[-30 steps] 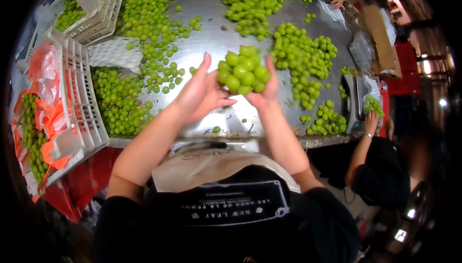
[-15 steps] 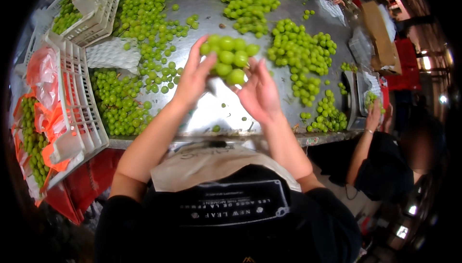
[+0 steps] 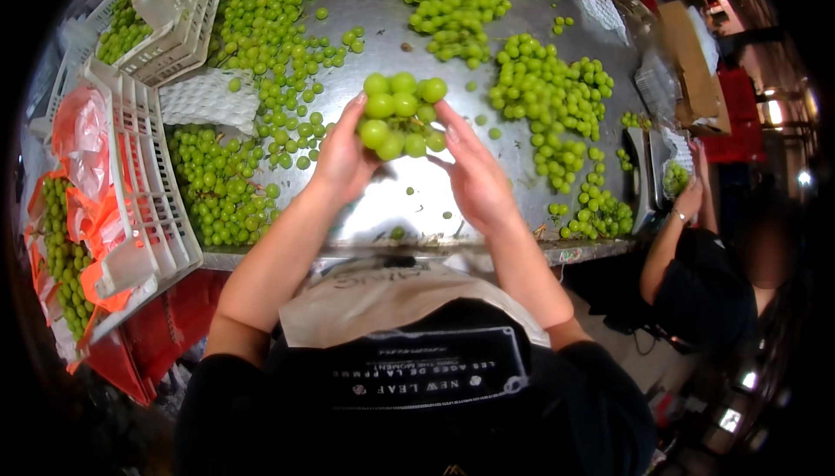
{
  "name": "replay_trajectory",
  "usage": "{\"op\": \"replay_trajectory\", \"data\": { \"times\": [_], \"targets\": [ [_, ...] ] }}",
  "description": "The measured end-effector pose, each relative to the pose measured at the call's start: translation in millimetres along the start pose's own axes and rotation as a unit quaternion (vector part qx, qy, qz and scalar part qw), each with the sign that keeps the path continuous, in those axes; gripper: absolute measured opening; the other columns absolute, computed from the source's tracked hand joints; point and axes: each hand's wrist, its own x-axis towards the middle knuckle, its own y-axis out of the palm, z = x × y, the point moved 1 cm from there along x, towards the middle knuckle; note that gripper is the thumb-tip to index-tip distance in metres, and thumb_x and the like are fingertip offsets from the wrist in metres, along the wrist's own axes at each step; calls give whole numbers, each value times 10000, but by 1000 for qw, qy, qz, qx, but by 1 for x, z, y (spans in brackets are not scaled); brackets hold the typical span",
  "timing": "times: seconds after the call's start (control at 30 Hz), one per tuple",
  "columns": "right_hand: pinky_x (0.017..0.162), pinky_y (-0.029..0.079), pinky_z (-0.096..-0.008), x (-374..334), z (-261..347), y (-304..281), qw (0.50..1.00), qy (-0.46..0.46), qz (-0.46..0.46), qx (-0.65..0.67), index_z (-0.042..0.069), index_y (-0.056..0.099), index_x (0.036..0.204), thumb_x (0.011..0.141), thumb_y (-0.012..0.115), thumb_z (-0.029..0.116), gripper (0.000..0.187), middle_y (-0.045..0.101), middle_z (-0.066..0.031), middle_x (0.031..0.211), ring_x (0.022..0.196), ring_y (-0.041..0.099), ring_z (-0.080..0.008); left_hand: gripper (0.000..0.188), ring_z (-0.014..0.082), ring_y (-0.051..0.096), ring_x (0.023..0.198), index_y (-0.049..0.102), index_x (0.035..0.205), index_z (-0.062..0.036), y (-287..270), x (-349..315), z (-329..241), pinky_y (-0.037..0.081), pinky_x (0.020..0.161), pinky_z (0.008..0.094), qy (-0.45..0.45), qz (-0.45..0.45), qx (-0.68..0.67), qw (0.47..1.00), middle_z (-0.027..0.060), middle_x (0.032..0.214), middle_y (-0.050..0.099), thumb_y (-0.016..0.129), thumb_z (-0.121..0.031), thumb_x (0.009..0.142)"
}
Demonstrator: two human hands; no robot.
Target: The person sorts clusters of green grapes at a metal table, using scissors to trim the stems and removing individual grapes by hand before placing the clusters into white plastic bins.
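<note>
I hold a bunch of green grapes point(image 3: 400, 116) up over the metal table point(image 3: 391, 206), between both hands. My left hand point(image 3: 341, 159) cups its left side, fingers curled onto the grapes. On the bunch's right side my right hand point(image 3: 474, 176) has its fingertips touching the grapes. Loose grapes and other bunches lie all around on the table.
A pile of grapes point(image 3: 222, 189) lies at my left by a white foam net point(image 3: 204, 97). White plastic crates point(image 3: 143, 180) with orange liners stand at the left edge. More grape heaps point(image 3: 552, 115) spread to the right. Another person point(image 3: 709, 284) works at the right beside a scale.
Both hands have lifted the bunch farther from me over the table and turned it slightly; the grip stays the same.
</note>
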Motion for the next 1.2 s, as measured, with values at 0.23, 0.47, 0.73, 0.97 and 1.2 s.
{"op": "replay_trajectory", "data": {
  "times": [0.23,0.47,0.73,0.97,1.2],
  "targets": [
    [1018,339,-415,31,-5,-26,991,-117,38,-48,49,375,1323,758,595,536,777,380,-195,1342,1238,381,-295,522,272,490,1135,344,1341,-155,15,-9,10,427,907,484,-140,36,15,989,103,1289,458,248,-482,946],
    [940,436,-392,29,-19,-34,990,-33,88,104,-23,433,1234,817,557,441,636,512,-218,1208,1097,525,-300,704,289,558,1063,316,1350,-66,30,-26,11,521,798,445,-201,113,100,968,161,1298,444,219,-603,905],
    [961,393,-526,4,-21,-51,840,112,-35,529,34,471,1197,884,442,429,505,533,-193,1161,1038,546,-313,915,263,619,909,328,1292,92,24,-26,22,520,761,343,-172,103,247,948,206,1139,544,158,-692,853],
    [960,377,-560,-15,-27,-124,821,73,-153,545,89,496,1180,900,407,473,483,531,-152,1177,1040,546,-286,694,225,625,885,425,1221,57,20,-22,42,511,769,309,-102,18,228,968,183,1048,604,218,-542,938],
    [905,444,-453,-20,16,-307,834,-103,-398,368,88,532,1156,880,488,391,413,587,-99,1103,994,564,-288,647,214,609,872,449,1183,37,-1,-37,49,498,751,301,-54,-76,217,972,167,1029,597,213,-518,949]
  ]
}}
